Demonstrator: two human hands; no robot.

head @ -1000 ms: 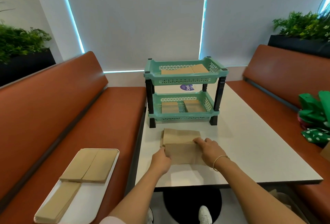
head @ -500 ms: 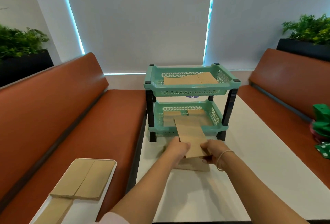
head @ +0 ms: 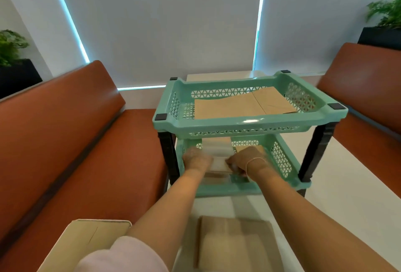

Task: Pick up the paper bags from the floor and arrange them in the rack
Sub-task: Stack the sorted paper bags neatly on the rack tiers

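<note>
Pinching a flat brown paper bag (head: 218,154) (blurred), both hands' fingers (head: 233,161) reach the perforated green rack (head: 249,125).

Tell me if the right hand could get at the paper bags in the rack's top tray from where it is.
Probably yes: the right hand is at the lower tray, and the top tray is open above its paper bags.

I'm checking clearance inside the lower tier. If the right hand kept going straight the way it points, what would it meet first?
Probably the paper bags already lying in the lower tray: the right hand points into that tier, holding a blurred bag with the left hand. Beyond them comes the tray's back wall; depth is unclear.
</note>
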